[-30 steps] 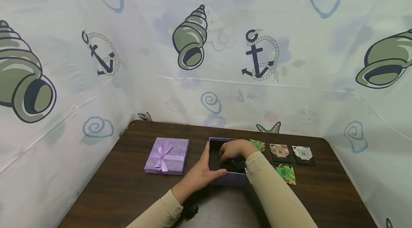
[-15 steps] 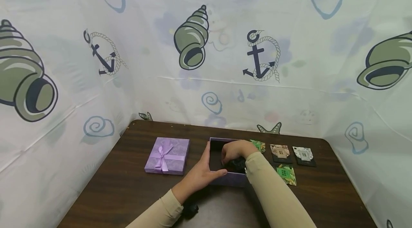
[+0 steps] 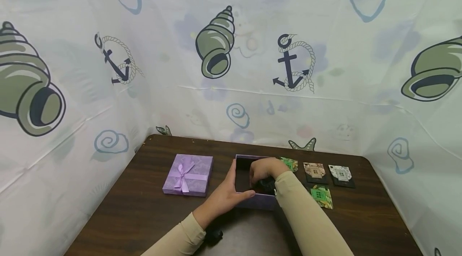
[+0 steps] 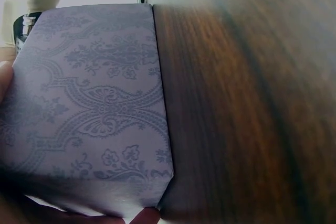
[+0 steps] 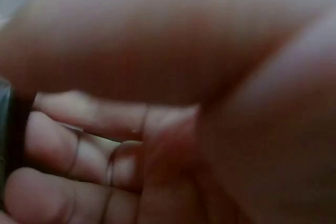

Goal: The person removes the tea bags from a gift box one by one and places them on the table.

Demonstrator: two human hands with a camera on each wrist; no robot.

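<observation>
A purple patterned box stands without its lid on the dark table. My left hand holds its front left corner, thumb along the front rim and fingers along the left side. In the left wrist view the box's patterned wall fills the left half, with the hand's digits at its edges. My right hand reaches down inside the box, fingers bent. The right wrist view shows its curled fingers close up beside a dark surface, with the thumb side blurred across the top. I cannot tell whether they hold anything.
Left of the box lies its purple lid with a ribbon bow. To the right are several small square packets: green ones with leafy print, a brown one and a white one. A printed curtain hangs behind the table.
My right hand has shifted very slightly to the right inside the box, its fingers drawing in a little. The left hand and the box stay in place.
</observation>
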